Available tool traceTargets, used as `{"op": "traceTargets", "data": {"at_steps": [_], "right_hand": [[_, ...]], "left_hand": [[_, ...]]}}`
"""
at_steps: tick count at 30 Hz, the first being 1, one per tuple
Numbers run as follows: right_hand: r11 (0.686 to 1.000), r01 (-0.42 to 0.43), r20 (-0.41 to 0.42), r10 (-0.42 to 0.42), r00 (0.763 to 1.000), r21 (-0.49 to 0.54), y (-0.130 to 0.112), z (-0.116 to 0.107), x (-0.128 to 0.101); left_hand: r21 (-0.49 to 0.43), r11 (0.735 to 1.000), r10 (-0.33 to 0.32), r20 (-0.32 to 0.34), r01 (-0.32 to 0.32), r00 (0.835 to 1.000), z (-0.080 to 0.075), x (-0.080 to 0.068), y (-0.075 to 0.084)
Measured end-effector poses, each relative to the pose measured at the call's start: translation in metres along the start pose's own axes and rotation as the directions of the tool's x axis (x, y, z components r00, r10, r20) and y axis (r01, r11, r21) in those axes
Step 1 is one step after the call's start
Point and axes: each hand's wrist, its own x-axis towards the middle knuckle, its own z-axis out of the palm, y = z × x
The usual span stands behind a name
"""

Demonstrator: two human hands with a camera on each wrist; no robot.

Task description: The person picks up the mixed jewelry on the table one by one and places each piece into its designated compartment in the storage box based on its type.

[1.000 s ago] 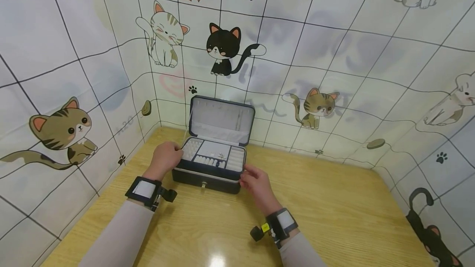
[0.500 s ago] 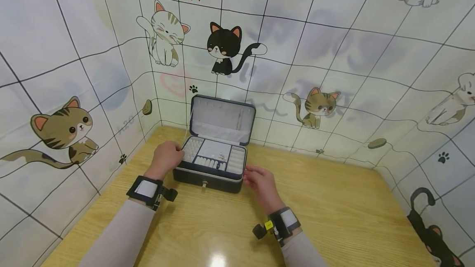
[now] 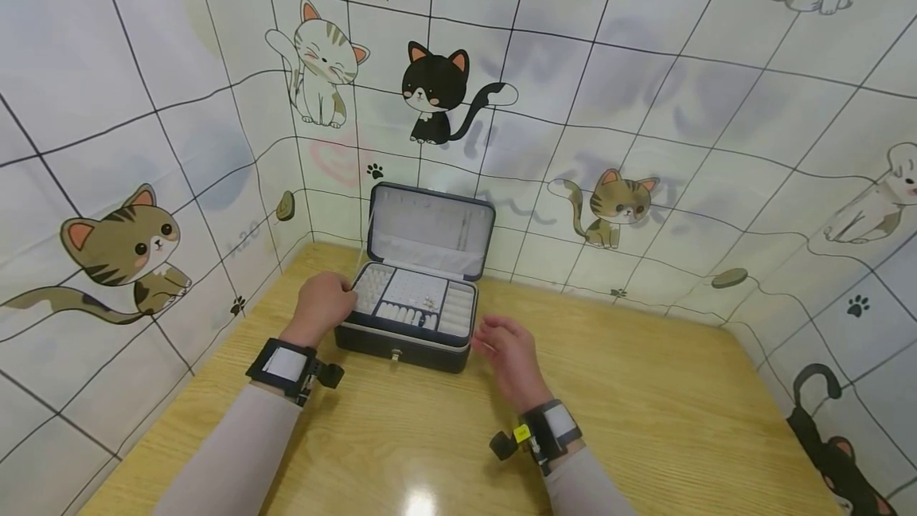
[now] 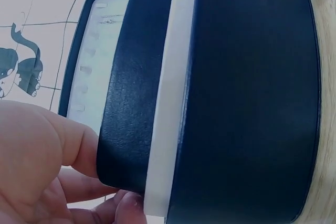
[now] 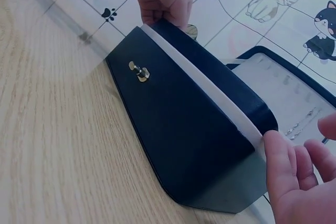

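Navy leather-look jewellery box (image 3: pixel 415 317) with a white band round its rim and a small brass clasp (image 3: pixel 392 354) on the front sits near the back of the wooden bench (image 3: pixel 645 412), its long axis running left to right, clasp facing the person, pale-lined lid (image 3: pixel 428 229) standing upright behind. Left hand (image 3: pixel 324 305) grips the box's left end, fingers curled over its rim. Right hand (image 3: pixel 505 353) hovers just off the right end, fingers relaxed and holding nothing.
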Motion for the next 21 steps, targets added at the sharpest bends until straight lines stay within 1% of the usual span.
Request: {"op": "traceTargets", "data": {"at_steps": [2, 4, 9, 13, 21], "right_hand": [[1.0, 0.0, -0.001, 0.0, 1.0, 0.02, -0.0013, 0.0004, -0.0006], [1.0, 0.005, 0.001, -0.005, 1.0, 0.019, -0.0023, 0.0009, -0.0012], [1.0, 0.006, 0.009, -0.006, 1.0, -0.013, -0.0027, 0.0012, -0.0015], [1.0, 0.005, 0.009, -0.004, 1.0, -0.015, -0.0013, 0.0011, -0.0007], [0.999, 0.023, 0.023, -0.022, 0.999, -0.022, 0.001, 0.0014, 0.0015]], "left_hand": [[0.002, 1.0, -0.003, 0.001, 0.003, 1.0, 0.0002, -0.0005, 0.0002], [0.006, 1.0, -0.007, 0.001, 0.007, 1.0, 0.0005, -0.0006, 0.0], [0.046, 0.999, 0.019, -0.003, -0.019, 1.0, 0.0002, -0.0003, 0.0007], [0.084, 0.996, 0.044, -0.001, -0.043, 0.999, -0.0007, -0.0013, 0.0024], [0.128, 0.99, 0.061, 0.0, -0.061, 0.998, -0.0013, -0.0054, 0.0079]]}}
